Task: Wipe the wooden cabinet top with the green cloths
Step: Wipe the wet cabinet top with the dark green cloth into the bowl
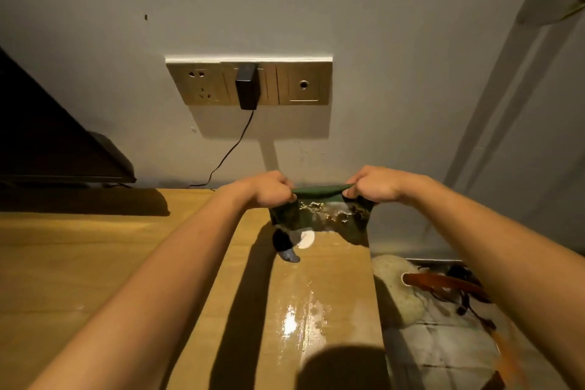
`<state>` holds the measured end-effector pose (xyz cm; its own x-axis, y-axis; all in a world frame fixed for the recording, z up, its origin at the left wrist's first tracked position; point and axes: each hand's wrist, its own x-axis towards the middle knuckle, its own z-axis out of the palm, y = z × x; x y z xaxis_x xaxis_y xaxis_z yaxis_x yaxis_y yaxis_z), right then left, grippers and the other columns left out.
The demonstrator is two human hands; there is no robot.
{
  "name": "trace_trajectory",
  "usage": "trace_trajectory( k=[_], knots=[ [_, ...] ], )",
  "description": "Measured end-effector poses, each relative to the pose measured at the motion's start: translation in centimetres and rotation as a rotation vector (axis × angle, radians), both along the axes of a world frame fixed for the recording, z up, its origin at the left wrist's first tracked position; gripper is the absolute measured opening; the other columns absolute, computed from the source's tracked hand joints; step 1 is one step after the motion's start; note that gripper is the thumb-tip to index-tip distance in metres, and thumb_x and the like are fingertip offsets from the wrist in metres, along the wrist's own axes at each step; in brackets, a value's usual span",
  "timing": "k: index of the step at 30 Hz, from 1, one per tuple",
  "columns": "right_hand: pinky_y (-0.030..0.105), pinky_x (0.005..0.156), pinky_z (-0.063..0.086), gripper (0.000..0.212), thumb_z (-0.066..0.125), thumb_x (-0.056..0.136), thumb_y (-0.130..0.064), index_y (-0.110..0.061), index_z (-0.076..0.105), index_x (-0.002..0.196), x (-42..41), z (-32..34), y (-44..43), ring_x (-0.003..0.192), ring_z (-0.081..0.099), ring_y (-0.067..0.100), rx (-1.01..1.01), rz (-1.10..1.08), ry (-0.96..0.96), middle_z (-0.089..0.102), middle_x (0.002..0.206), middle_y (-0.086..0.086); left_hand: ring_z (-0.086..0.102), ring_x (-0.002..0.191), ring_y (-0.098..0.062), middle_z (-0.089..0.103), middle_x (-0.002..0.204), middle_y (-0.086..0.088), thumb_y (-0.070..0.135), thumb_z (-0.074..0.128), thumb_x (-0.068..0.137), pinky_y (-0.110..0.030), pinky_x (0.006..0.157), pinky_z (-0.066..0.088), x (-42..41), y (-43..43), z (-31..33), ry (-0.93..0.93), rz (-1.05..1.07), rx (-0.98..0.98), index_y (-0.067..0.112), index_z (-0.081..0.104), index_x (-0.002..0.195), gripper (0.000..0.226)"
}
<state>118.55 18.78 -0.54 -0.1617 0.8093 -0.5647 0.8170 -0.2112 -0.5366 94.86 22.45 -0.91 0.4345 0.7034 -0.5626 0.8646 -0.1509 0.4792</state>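
Observation:
A dark green cloth with worn, holed patches hangs stretched in the air above the far right part of the wooden cabinet top. My left hand pinches its upper left corner and my right hand pinches its upper right corner. Both hands are held close to the wall. A wet, shiny streak lies on the wood below the cloth. A dark strip of the cloth dangles at its lower left, near a white spot on the wood.
A wall socket panel holds a black plug whose cable runs down behind the cabinet. A dark screen stands at the left. Right of the cabinet's edge, the floor holds a pale lump and an orange handle.

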Motion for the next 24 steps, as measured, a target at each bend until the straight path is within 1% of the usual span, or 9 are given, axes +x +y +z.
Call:
trace_trajectory(
  k=[3, 7, 9, 11, 13, 15, 16, 19, 24],
  knots=[
    [0.034, 0.074, 0.043, 0.023, 0.057, 0.094, -0.023, -0.004, 0.07, 0.091, 1.1, -2.8, 3.1, 0.079, 0.055, 0.023, 0.014, 0.007, -0.031, 0.064, 0.084, 0.01, 0.055, 0.11, -0.028, 0.064, 0.115, -0.01, 0.023, 0.052, 0.098, -0.038, 0.096, 0.042, 1.3, 2.7, -2.2, 0.031, 0.0, 0.018, 0.011, 0.067, 0.115, 0.026],
    [0.032, 0.066, 0.041, 0.021, 0.052, 0.096, -0.024, -0.013, 0.07, 0.09, 1.8, -6.7, 5.3, 0.079, 0.056, 0.025, 0.137, 0.064, -0.181, 0.062, 0.076, 0.004, 0.057, 0.107, -0.032, 0.065, 0.105, -0.011, 0.019, 0.049, 0.098, -0.031, 0.081, 0.041, 3.0, 4.3, -6.3, 0.062, -0.019, 0.151, 0.016, 0.067, 0.117, 0.027],
    [0.03, 0.065, 0.035, 0.02, 0.049, 0.097, -0.023, -0.017, 0.067, 0.091, 1.9, -8.7, 5.0, 0.081, 0.055, 0.028, 0.268, 0.069, -0.228, 0.057, 0.071, 0.001, 0.058, 0.112, -0.034, 0.069, 0.116, -0.013, 0.019, 0.048, 0.099, -0.033, 0.089, 0.046, 3.6, 4.2, -8.6, 0.043, -0.014, 0.258, 0.021, 0.063, 0.132, 0.037],
    [0.029, 0.068, 0.038, 0.023, 0.049, 0.096, -0.025, -0.02, 0.069, 0.107, 1.9, -10.7, 4.0, 0.088, 0.058, 0.028, 0.313, 0.063, -0.186, 0.066, 0.086, 0.005, 0.052, 0.128, -0.032, 0.061, 0.137, -0.007, 0.02, 0.049, 0.097, -0.035, 0.102, 0.043, 3.4, 3.5, -11.0, 0.039, -0.033, 0.316, 0.023, 0.052, 0.143, 0.046],
    [0.032, 0.082, 0.044, 0.039, 0.052, 0.095, -0.038, -0.026, 0.059, 0.132, 1.9, -12.5, 2.6, 0.108, 0.057, 0.029, 0.283, 0.084, -0.167, 0.066, 0.119, 0.007, 0.035, 0.144, -0.028, 0.043, 0.154, 0.0, 0.026, 0.05, 0.097, -0.038, 0.114, 0.034, 3.0, 2.1, -12.9, 0.095, -0.139, 0.316, 0.024, 0.04, 0.151, 0.055],
    [0.037, 0.108, 0.035, 0.061, 0.054, 0.092, -0.05, -0.024, 0.043, 0.147, 1.7, -14.1, 1.3, 0.136, 0.04, 0.029, 0.281, 0.131, -0.221, 0.044, 0.15, 0.005, 0.021, 0.15, -0.027, 0.029, 0.162, 0.001, 0.035, 0.052, 0.095, -0.041, 0.119, 0.025, 2.6, 0.7, -14.4, 0.128, -0.215, 0.341, 0.022, 0.031, 0.154, 0.064],
    [0.039, 0.114, 0.028, 0.068, 0.055, 0.092, -0.052, -0.024, 0.036, 0.15, 1.6, -14.7, 0.8, 0.143, 0.03, 0.027, 0.296, 0.147, -0.24, 0.034, 0.157, 0.005, 0.02, 0.15, -0.027, 0.029, 0.162, 0.001, 0.037, 0.053, 0.094, -0.042, 0.12, 0.023, 2.5, 0.2, -14.9, 0.131, -0.212, 0.38, 0.022, 0.029, 0.154, 0.067],
    [0.041, 0.117, 0.023, 0.073, 0.057, 0.094, -0.047, -0.025, 0.023, 0.155, 1.2, -15.5, 0.5, 0.149, 0.016, 0.025, 0.319, 0.197, -0.285, 0.019, 0.162, 0.006, 0.022, 0.15, -0.025, 0.03, 0.161, 0.002, 0.038, 0.053, 0.095, -0.045, 0.122, 0.016, 2.8, 0.4, -15.5, 0.165, -0.217, 0.474, 0.022, 0.029, 0.154, 0.066],
    [0.041, 0.118, 0.023, 0.058, 0.049, 0.101, -0.032, -0.022, 0.027, 0.154, 1.3, -16.2, 1.5, 0.149, 0.016, 0.025, 0.365, 0.179, -0.313, 0.019, 0.162, 0.005, 0.025, 0.149, -0.021, 0.031, 0.161, 0.005, 0.033, 0.043, 0.103, -0.045, 0.123, 0.013, 3.8, 2.0, -16.4, 0.232, -0.254, 0.566, 0.024, 0.035, 0.152, 0.05]
  ],
)
